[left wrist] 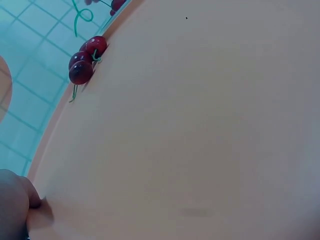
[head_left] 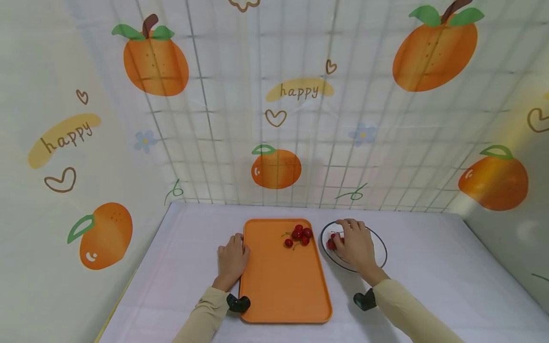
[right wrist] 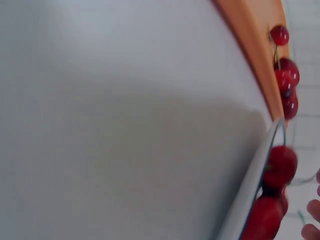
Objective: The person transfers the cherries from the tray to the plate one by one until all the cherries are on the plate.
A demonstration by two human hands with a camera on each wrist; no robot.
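Observation:
An orange tray (head_left: pixel 283 286) lies on the table, with several red cherries (head_left: pixel 297 233) in its far right corner. At the tray's left edge, my left hand (head_left: pixel 233 257) holds the rim; a fingertip (left wrist: pixel 33 196) shows just inside it in the left wrist view. To the right of the tray stands a white plate (head_left: pixel 379 257) with a dark rim, holding more cherries (right wrist: pixel 280 167). My right hand (head_left: pixel 358 245) is over this plate, thumb and fingers spread close around the cherries. Its fingertips (right wrist: pixel 313 210) appear beside the fruit in the right wrist view, and the palm hides part of the plate.
A white cloth covers the table (head_left: pixel 429 276). Behind it and along the sides hangs a pale curtain (head_left: pixel 223 119) printed with a grid and oranges. A black wrist camera (head_left: pixel 238 303) on the left arm overlaps the tray's near left corner.

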